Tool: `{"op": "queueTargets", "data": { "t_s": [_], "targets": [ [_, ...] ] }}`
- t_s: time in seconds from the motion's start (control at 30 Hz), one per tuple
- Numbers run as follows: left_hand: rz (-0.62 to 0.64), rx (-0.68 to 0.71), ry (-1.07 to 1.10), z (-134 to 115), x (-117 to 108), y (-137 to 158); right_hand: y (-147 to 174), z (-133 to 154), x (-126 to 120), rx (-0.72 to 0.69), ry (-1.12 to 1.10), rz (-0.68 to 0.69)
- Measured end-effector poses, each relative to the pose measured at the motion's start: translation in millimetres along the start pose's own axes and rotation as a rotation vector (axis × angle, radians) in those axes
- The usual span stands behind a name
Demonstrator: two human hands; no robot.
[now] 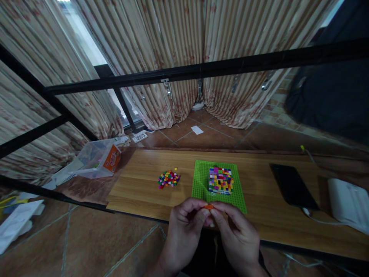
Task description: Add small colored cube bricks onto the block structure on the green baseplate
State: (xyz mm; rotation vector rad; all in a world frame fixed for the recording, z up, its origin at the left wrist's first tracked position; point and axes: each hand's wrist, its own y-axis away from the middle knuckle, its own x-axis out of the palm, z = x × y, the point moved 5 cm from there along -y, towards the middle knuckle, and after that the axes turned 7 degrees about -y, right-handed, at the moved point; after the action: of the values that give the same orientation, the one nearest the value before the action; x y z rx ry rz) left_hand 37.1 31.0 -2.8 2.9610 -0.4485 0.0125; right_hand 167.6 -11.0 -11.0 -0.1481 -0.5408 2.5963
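Between the fingertips of both hands sits a small orange toy brick [208,207]. My left hand [186,225] pinches it from one side, and my right hand [235,229] pinches it from the other. Both are closed, just over the near edge of a green baseplate [200,181]. On that plate stands a block built of many coloured bricks [220,180], a little beyond my fingers. To the left, a pile of loose coloured bricks [168,179] lies on the wooden table [138,169].
At the table's right lie a black phone or tablet [294,185] with a cable and a white box-shaped device [348,204]. A clear plastic bin [92,161] with an orange label stands on the floor at left. A black metal bar [178,73] crosses ahead, before the curtains.
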Motion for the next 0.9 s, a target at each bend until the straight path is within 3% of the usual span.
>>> {"op": "queueTargets", "data": {
  "t_s": [0.17,0.3,0.53,0.63,0.9],
  "targets": [
    [-0.007,0.032,-0.025,10.3,-4.1,-2.4,1.1,-14.6,7.3,0.239,-0.214,0.002],
    [-0.047,0.042,-0.040,18.2,-3.5,-5.1,6.2,-27.3,11.3,0.410,-0.327,-0.083],
    [-0.026,0.160,-0.272,15.6,8.1,-21.8,2.6,-44.0,9.1,0.456,-0.324,-0.064],
    [-0.010,0.248,-0.449,13.7,18.5,-39.7,-3.7,-52.8,-6.2,0.444,-0.229,-0.062],
    [0.021,0.408,-0.820,24.9,64.6,-91.0,-21.8,-83.1,-69.3,0.435,-0.089,-0.288]
  ]
}}
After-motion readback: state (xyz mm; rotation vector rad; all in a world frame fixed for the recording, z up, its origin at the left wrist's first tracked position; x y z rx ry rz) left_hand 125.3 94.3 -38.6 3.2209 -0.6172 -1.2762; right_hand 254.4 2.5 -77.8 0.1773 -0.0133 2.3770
